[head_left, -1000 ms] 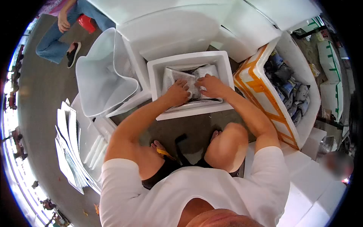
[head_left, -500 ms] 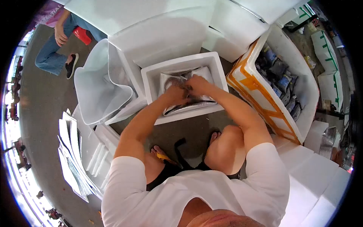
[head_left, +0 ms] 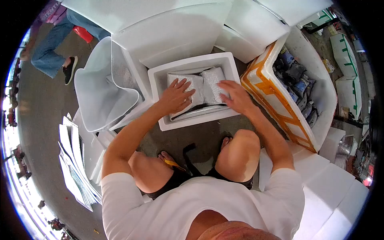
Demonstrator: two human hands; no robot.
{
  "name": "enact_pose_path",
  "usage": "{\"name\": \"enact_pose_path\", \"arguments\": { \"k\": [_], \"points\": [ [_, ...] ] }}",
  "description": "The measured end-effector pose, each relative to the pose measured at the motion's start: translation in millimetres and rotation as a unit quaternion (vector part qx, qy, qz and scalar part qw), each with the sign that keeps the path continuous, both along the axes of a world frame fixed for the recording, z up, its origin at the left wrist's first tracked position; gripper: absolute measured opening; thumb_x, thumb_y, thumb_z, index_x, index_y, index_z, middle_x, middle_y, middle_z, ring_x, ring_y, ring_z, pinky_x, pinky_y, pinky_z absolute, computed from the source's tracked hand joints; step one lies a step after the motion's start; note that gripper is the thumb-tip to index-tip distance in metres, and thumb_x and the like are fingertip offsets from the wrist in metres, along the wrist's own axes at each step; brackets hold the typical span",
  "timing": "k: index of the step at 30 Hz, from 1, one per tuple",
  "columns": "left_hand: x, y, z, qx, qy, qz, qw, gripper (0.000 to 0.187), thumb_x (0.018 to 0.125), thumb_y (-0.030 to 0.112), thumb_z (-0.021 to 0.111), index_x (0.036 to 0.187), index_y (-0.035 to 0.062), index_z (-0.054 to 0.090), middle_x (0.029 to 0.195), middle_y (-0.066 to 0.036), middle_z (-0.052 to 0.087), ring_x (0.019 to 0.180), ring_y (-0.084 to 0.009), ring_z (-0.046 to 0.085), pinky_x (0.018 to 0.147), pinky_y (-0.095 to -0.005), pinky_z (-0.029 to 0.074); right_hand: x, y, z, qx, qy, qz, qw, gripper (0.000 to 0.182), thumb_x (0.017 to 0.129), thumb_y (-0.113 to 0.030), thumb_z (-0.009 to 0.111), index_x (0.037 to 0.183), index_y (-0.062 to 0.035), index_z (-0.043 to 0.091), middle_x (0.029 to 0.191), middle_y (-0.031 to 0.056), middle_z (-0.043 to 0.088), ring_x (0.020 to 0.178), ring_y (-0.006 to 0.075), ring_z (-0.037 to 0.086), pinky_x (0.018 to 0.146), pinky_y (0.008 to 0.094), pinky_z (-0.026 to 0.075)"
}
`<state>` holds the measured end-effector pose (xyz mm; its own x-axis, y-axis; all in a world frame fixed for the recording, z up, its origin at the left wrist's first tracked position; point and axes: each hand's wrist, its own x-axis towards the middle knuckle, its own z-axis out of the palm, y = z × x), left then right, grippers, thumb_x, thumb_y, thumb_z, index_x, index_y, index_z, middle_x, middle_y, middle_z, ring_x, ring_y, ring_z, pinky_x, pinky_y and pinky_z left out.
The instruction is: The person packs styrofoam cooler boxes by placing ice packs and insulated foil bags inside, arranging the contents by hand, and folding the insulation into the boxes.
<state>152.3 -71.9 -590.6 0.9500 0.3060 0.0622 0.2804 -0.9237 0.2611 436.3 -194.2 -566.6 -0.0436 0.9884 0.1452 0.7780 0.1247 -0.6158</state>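
A white foam box (head_left: 192,124) stands on the floor before my knees, with silvery bubble-foil lining (head_left: 214,82) folded over inside it. My left hand (head_left: 176,97) lies with spread fingers on the left part of the foil. Over the right part, near the box's right wall, is my right hand (head_left: 235,96), its fingers apart and touching or close to the foil. Neither hand grips anything. What lies beneath the folded foil is hidden, and a dark gap shows along its near edge.
To the right, a foam box with orange tape (head_left: 280,108) holds several dark packets (head_left: 298,78). A white liner (head_left: 100,92) fills a box on the left. Folded foil sheets (head_left: 76,164) lie nearer left. White foam boxes (head_left: 172,36) stand behind. Another person's leg (head_left: 54,52) shows upper left.
My hands were together at the middle of the foil and have moved apart, left and right. The foil now lies flatter. The other person's hand and foot have shifted.
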Motion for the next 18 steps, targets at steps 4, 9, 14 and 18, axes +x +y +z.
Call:
{"name": "enact_pose_path", "arguments": {
  "k": [4, 9, 14, 18],
  "points": [
    [24, 9, -10, 0.025, 0.067, -0.022, 0.997, 0.043, 0.081, 0.038, 0.057, 0.107, 0.0065, 0.069, 0.121, -0.018, 0.059, 0.126, -0.0338, 0.045, 0.109, -0.0509, 0.027, -38, 41, -43, -0.061, -0.252, 0.274, 0.926, 0.051, 0.084, -0.026, 0.063, 0.13, -0.0073, 0.053, 0.134, 0.0157, 0.051, 0.13, 0.0346, 0.043, 0.11, 0.0503, 0.029],
    [32, 13, -21, 0.024, 0.24, 0.043, 0.97, 0.047, 0.079, 0.046, 0.052, 0.103, 0.0102, 0.07, 0.111, -0.018, 0.063, 0.119, -0.0359, 0.05, 0.105, -0.0515, 0.028, -85, 78, -91, -0.156, -0.355, 0.337, 0.858, 0.063, 0.082, -0.037, 0.062, 0.135, -0.0064, 0.049, 0.141, 0.0159, 0.046, 0.136, 0.0323, 0.035, 0.114, 0.0529, 0.021],
    [34, 22, -87, 0.017, 0.122, 0.119, 0.985, 0.052, 0.076, 0.045, 0.058, 0.11, 0.0067, 0.067, 0.133, -0.018, 0.051, 0.125, -0.0368, 0.045, 0.108, -0.0507, 0.028, -99, 105, -130, -0.193, -0.32, 0.259, 0.891, 0.057, 0.081, -0.032, 0.058, 0.131, -0.0051, 0.054, 0.144, 0.0157, 0.042, 0.139, 0.0288, 0.03, 0.115, 0.048, 0.02],
    [34, 28, -96, -0.022, 0.12, 0.099, 0.988, 0.064, 0.076, 0.05, 0.057, 0.123, 0.0063, 0.06, 0.135, -0.02, 0.051, 0.13, -0.0374, 0.042, 0.112, -0.0498, 0.025, -86, 103, -113, -0.216, -0.336, 0.236, 0.886, 0.046, 0.08, -0.025, 0.059, 0.121, -0.0044, 0.061, 0.129, 0.0181, 0.055, 0.124, 0.0305, 0.049, 0.106, 0.0439, 0.035]
  ]
}}
